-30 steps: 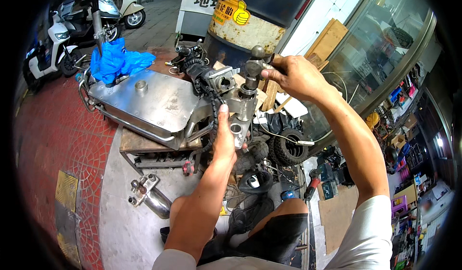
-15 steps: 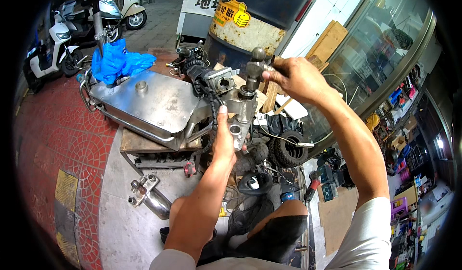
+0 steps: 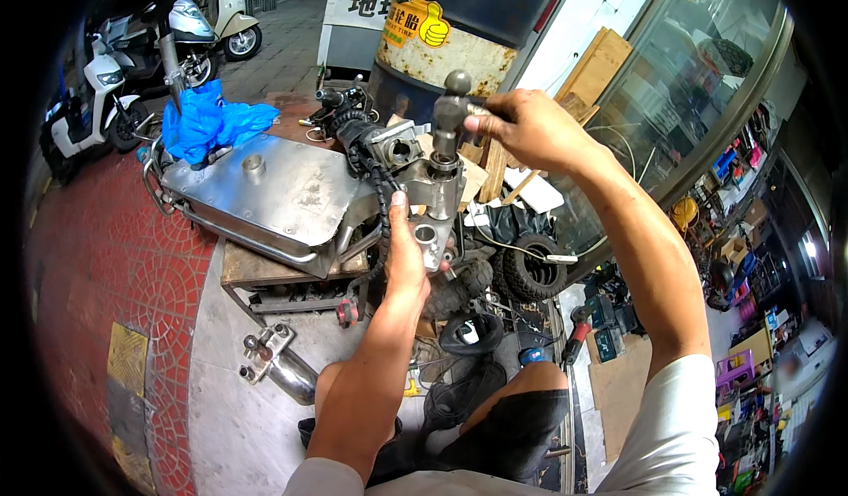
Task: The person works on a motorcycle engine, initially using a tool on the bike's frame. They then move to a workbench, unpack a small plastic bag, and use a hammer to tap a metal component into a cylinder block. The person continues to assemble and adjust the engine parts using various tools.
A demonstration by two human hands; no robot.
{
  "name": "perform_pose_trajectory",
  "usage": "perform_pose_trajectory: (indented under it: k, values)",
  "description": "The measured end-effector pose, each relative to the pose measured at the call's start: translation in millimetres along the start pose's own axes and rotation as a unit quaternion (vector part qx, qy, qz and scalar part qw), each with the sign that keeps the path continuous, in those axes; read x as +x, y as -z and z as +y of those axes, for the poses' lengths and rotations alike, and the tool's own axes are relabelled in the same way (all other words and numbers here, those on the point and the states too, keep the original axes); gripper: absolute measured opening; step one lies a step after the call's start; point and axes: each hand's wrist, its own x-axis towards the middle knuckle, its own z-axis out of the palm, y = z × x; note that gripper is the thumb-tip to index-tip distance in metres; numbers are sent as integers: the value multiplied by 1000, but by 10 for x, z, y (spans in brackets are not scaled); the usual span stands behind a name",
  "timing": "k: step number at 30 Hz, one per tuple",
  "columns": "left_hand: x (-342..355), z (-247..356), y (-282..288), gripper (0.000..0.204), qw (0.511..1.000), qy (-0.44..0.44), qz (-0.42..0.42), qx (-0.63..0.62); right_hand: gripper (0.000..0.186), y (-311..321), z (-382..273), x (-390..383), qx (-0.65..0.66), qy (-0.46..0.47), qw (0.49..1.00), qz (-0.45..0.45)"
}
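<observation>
My right hand (image 3: 530, 125) is closed on a ball-peen hammer (image 3: 452, 107) just behind its head, which sits over a metal socket (image 3: 444, 151) on the top of a steel steering tube (image 3: 437, 191) on the vehicle frame. Lower down, my left hand (image 3: 405, 257) is wrapped round a metal clamp plate (image 3: 427, 244) with a round hole, its thumb up along a black corrugated cable bundle (image 3: 375, 174). A black cylindrical unit with a bracket (image 3: 397, 145) is left of the hammer. The broad steel-topped frame (image 3: 296, 196) extends leftward.
A workbench (image 3: 243, 266) bears the frame and a blue plastic bag (image 3: 208, 121). A rusty drum (image 3: 450, 28) stands behind, scooters (image 3: 106, 90) at left. Tyres (image 3: 530, 271), wood scraps (image 3: 596, 63), a red power tool (image 3: 579, 333) and a loose metal fork part (image 3: 278, 363) lie around, beside a glass door (image 3: 689, 90).
The whole view has shifted slightly, with the scene now a little left and up in the picture. The hammer and both hands keep nearly the same places on the parts.
</observation>
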Motion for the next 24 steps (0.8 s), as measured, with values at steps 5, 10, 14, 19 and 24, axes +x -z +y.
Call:
perform_pose_trajectory:
  k: [5,10,14,19,24]
  values:
    - [-3,-24,-45,90,1000,-17,23,-6,47,-240,297,-218,291,-113,944,108]
    - [-7,8,-77,92,999,-42,26,-21,35,-1247,343,-903,682,-302,650,145]
    - [-74,48,-157,88,998,-38,51,18,42,-2304,538,-1248,795,-357,490,44]
    - [11,20,-96,79,985,-101,124,67,38,-2683,284,-1177,895,-322,308,-37]
    - [-6,-30,-233,73,966,-153,191,88,39,-2785,269,-1180,935,-237,242,-106]
